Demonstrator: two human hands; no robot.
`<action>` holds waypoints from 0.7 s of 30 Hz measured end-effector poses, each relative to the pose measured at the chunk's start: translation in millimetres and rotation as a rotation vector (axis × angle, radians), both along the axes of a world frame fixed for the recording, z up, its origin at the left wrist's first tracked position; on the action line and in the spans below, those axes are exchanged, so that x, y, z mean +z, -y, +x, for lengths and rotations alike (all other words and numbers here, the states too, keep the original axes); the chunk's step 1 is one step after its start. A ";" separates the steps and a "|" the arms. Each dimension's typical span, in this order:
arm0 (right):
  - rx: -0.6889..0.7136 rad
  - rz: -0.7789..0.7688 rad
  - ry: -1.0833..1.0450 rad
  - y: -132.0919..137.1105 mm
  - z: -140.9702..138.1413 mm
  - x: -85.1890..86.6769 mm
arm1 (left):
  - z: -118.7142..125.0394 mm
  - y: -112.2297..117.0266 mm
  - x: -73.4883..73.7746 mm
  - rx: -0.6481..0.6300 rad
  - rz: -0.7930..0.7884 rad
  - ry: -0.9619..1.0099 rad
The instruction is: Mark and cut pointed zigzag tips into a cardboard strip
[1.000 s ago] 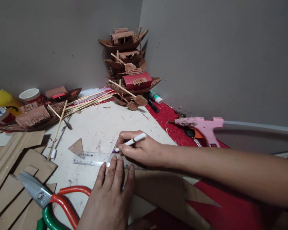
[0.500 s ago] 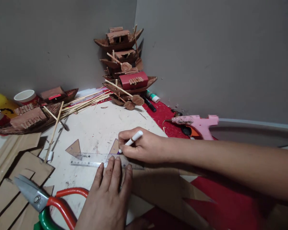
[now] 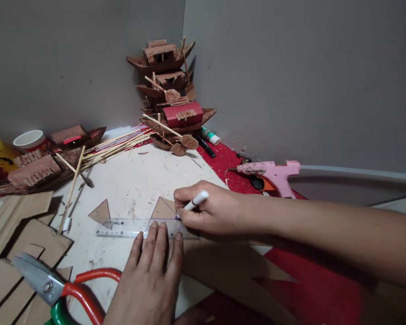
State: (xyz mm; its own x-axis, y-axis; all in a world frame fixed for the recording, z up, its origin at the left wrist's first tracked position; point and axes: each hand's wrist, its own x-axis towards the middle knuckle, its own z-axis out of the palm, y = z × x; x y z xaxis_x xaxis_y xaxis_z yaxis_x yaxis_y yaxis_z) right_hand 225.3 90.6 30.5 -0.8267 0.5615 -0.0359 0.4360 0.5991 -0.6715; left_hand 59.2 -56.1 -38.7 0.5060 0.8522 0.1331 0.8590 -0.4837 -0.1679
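A white marker pen with a purple tip is pinched in my right hand. Its tip rests at the upper edge of a clear plastic ruler. My left hand lies flat with fingers spread, fingertips pressing on the ruler. Beneath the ruler is brown cardboard, whose pointed upper part carries purple lines forming a triangle. A small cut cardboard triangle lies partly under the ruler's left end. Scissors with red and green handles sit left of my left hand.
Model boats are stacked at the back corner, with another boat on the left near thin sticks. A pink glue gun rests at right on red material. Cardboard pieces cover the left side.
My right hand has moved the pen rightward along the ruler's edge, and a purple line now shows behind it. My left hand stays on the ruler. The whole view has shifted slightly.
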 end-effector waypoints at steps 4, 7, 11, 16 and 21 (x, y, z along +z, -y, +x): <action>-0.011 0.009 0.013 1.2 3.6 0.2 | -0.1 -0.6 -0.8 -0.017 0.015 -0.005; -0.027 0.001 0.023 2.2 5.6 0.2 | 0.7 -1.1 -0.6 -0.018 0.028 -0.017; -0.031 -0.006 0.024 3.1 7.8 0.0 | 2.0 -1.1 0.4 -0.019 0.046 -0.048; -0.042 0.009 0.028 3.8 9.6 -1.1 | 1.9 -0.9 1.3 -0.027 0.044 -0.063; -0.056 0.005 0.007 5.0 12.1 -0.4 | 2.5 -2.0 1.1 -0.026 0.061 -0.063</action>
State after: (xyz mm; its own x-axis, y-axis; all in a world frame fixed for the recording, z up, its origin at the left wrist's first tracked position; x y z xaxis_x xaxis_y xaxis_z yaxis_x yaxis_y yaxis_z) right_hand 237.4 85.6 30.0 -0.7938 0.6070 -0.0382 0.4734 0.5772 -0.6654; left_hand 61.8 -54.1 -37.7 0.5367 0.8300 0.1517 0.8332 -0.4929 -0.2507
